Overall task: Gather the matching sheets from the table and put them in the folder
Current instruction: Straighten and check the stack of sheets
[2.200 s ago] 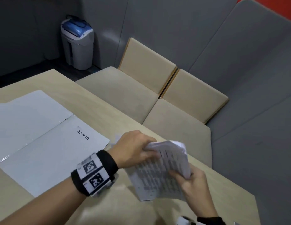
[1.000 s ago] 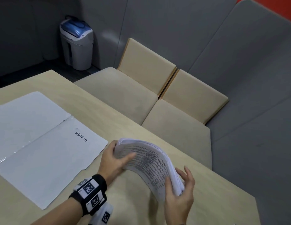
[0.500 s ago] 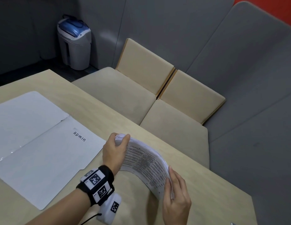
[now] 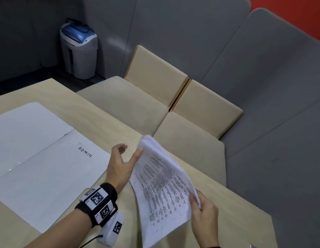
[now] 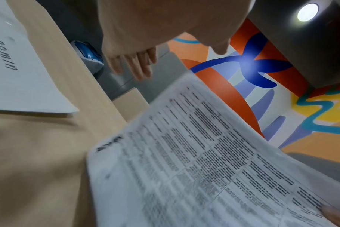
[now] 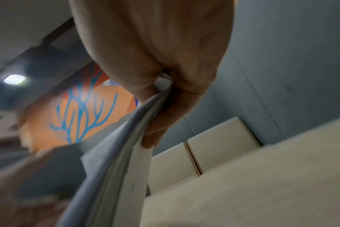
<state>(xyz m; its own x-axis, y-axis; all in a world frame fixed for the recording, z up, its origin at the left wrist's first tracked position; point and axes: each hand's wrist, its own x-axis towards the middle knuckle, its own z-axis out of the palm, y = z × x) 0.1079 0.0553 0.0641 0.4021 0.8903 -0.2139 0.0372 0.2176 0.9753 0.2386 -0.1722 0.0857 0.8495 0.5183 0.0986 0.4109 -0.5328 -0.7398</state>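
My right hand (image 4: 204, 212) pinches the stack of sheets (image 4: 164, 185) by its near corner, long axis running away from me. My left hand (image 4: 120, 165) hangs open beside it, perhaps brushing the edge. The open folder (image 4: 39, 158) lies flat on the bench (image 4: 236, 221), leftward, nearer my left hand.

The print on the sheets (image 4: 162, 185) is too blurred to read in every view. The open folder (image 4: 39, 158) runs off the left edge of the head view. The right hand (image 4: 205, 215) is cut at the near edge, its fingers hidden behind the sheets.
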